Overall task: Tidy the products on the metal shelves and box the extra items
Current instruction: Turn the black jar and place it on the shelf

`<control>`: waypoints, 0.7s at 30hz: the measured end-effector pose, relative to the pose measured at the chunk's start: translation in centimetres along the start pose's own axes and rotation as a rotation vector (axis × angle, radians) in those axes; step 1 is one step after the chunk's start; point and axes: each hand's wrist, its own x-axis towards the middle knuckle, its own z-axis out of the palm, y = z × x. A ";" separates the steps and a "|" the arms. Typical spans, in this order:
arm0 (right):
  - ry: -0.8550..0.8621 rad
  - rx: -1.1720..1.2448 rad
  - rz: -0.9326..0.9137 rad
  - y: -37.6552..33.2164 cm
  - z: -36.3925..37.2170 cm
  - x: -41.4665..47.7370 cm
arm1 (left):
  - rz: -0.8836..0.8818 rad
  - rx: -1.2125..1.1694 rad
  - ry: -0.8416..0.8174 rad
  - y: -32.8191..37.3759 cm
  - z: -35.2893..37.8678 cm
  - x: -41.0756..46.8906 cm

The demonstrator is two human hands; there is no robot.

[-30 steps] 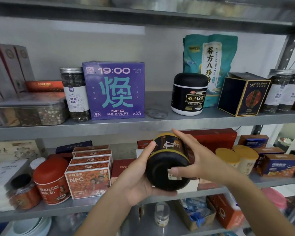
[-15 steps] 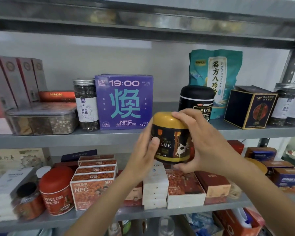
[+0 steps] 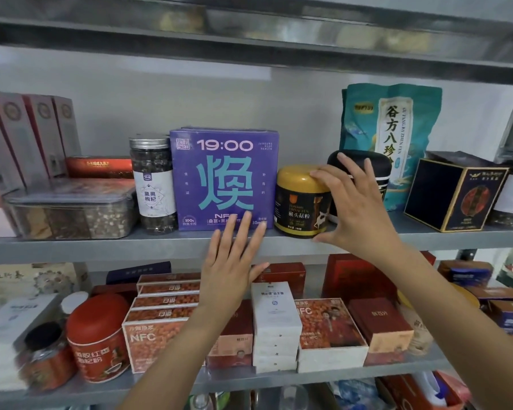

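Observation:
A black jar with a gold lid point(image 3: 301, 208) stands upright on the upper metal shelf point(image 3: 101, 247), between a purple box point(image 3: 224, 179) and a larger black jar point(image 3: 376, 164). My right hand point(image 3: 356, 214) spans its right side with spread, fairly straight fingers. The index tip touches the lid and the thumb sits at the base. My left hand point(image 3: 231, 267) is flat with straight fingers, raised in front of the shelf edge and the purple box's lower edge, holding nothing.
On the upper shelf stand a clear plastic container point(image 3: 71, 208), a glass berry jar point(image 3: 153, 184), a teal bag point(image 3: 391, 137) and a dark gold-trimmed box point(image 3: 453, 196). The lower shelf holds a red can point(image 3: 98, 335), orange NFC boxes point(image 3: 160, 335) and white boxes point(image 3: 274, 327).
The gold-lidded jar went from both hands, tilted below the shelf, up onto the upper shelf beside the purple box. My left hand came off it; my right hand's fingers have spread.

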 end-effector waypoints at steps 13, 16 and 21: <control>0.294 0.164 0.266 1.3 0.8 0.1 | -0.010 -0.015 -0.002 0.1 0.1 -0.1; 0.556 0.486 0.718 3.1 1.8 -0.3 | -0.027 -0.029 -0.009 0.2 0.1 -0.1; 0.261 0.706 0.878 4.5 4.6 -0.7 | -0.039 -0.032 -0.006 0.3 0.0 -0.1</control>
